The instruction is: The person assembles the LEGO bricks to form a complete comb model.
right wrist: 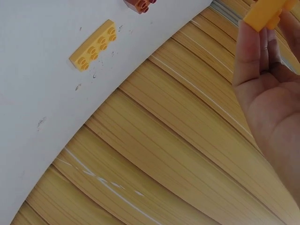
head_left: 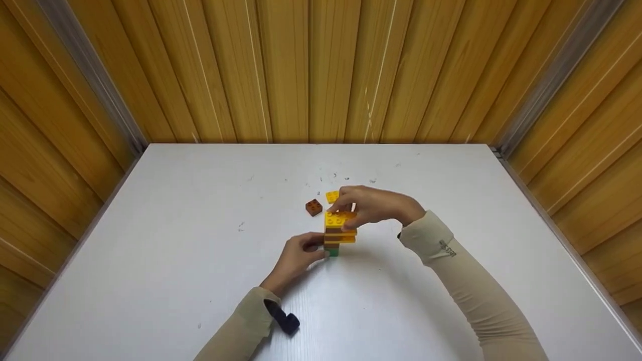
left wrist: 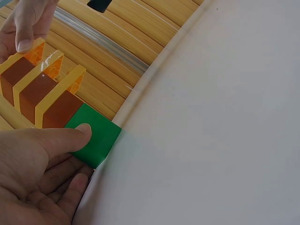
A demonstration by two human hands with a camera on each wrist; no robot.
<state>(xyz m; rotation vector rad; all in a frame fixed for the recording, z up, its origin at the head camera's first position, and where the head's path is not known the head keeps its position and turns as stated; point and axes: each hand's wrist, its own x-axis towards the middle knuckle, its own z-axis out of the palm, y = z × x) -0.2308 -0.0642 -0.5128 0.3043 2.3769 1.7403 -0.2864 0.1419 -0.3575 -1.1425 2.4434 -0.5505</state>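
Observation:
A tower of toy building bricks stands upright on the table. Its base is a green brick [left wrist: 97, 136], and above that brown bricks [left wrist: 60, 108] alternate with longer yellow bricks [left wrist: 61, 96] that jut out to one side. My left hand [head_left: 297, 254] steadies the tower low down, thumb on the green brick's face and fingers behind it. At the top, my right hand [head_left: 373, 204] pinches the uppermost yellow brick [head_left: 335, 219] between thumb and fingers. That brick sits flat on the brown one below. In the right wrist view, only the end of the pinched yellow brick [right wrist: 262, 16] shows.
Behind the tower lie a loose brown brick [head_left: 314, 207] and a loose yellow brick [right wrist: 93, 46], studs showing; the right hand partly covers the yellow one in the head view. Dark scuffs mark the white table [head_left: 210, 210]. Wood-patterned panels [head_left: 321, 70] enclose its back and sides.

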